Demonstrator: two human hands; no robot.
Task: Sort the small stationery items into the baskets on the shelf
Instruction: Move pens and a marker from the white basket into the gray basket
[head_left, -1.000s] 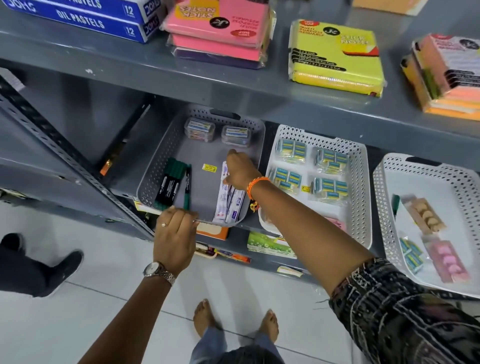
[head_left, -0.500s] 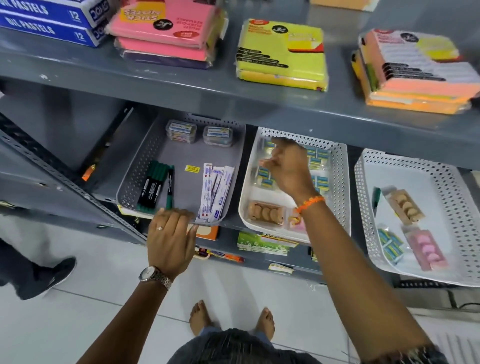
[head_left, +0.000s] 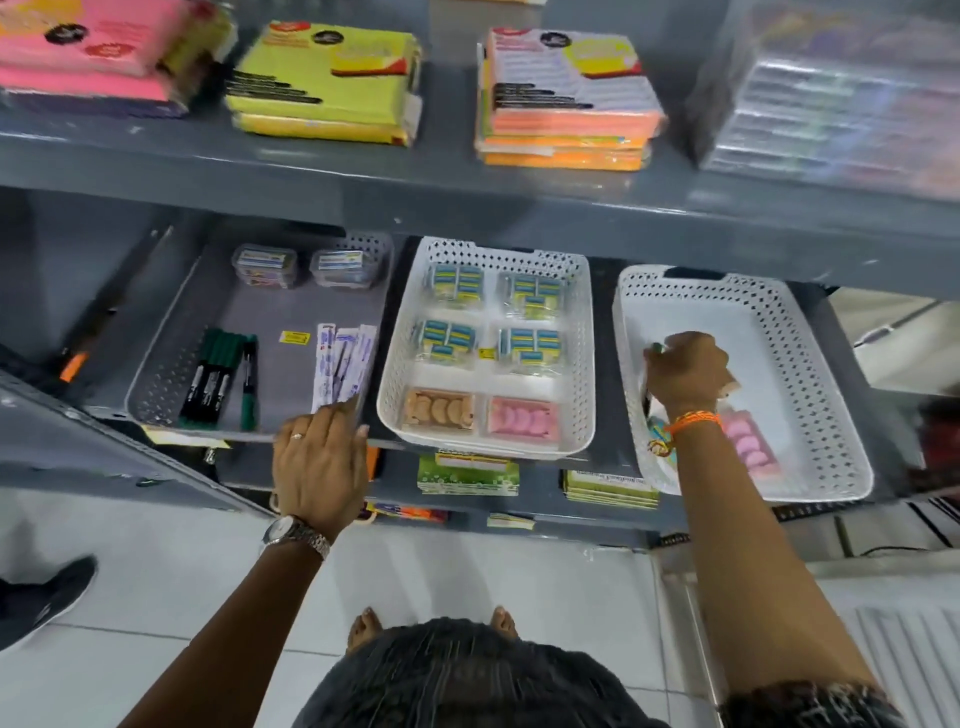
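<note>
Now left hand (head_left: 318, 462) flat on grey basket (head_left: 156, 384) rim, right hand (head_left: 685, 370) pinching green marker (head_left: 655, 347) in white basket (head_left: 810, 415)

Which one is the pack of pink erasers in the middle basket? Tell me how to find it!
Look at the white basket in the middle of the three on the lower shelf. Go to its front row, nearest the person, and take the right corner: that is the pink eraser pack. The pack beside it holds tan pieces, and the four packs behind are blue and yellow.

Right hand (head_left: 685, 371) in right white basket (head_left: 810, 364), perhaps gripping
</note>
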